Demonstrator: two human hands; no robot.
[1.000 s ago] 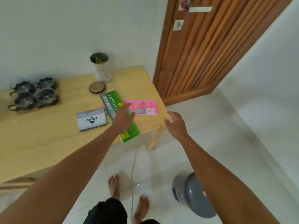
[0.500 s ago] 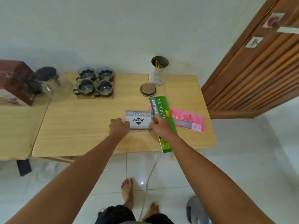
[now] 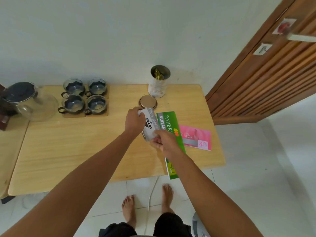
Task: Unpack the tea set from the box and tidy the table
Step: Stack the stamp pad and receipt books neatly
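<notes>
Both hands, left (image 3: 135, 120) + right (image 3: 162, 141), clamped on stamp pad box (image 3: 149, 124), lifted beside green book (image 3: 169, 134). Tidying step; tea cups (image 3: 83, 96) already out, rear of table (image 3: 68, 151). Next: prob stack w/ books.

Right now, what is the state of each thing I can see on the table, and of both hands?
Stamp pad box: held off the table, tilted.
Left hand: grips the box's far end.
Right hand: grips its near end.
Tin: open, upright.
Lid: off, flat beside the tin.
Four cups: upright on coasters.
Green book: closed, overhanging the table edge.
Pink book: closed, flat.
</notes>
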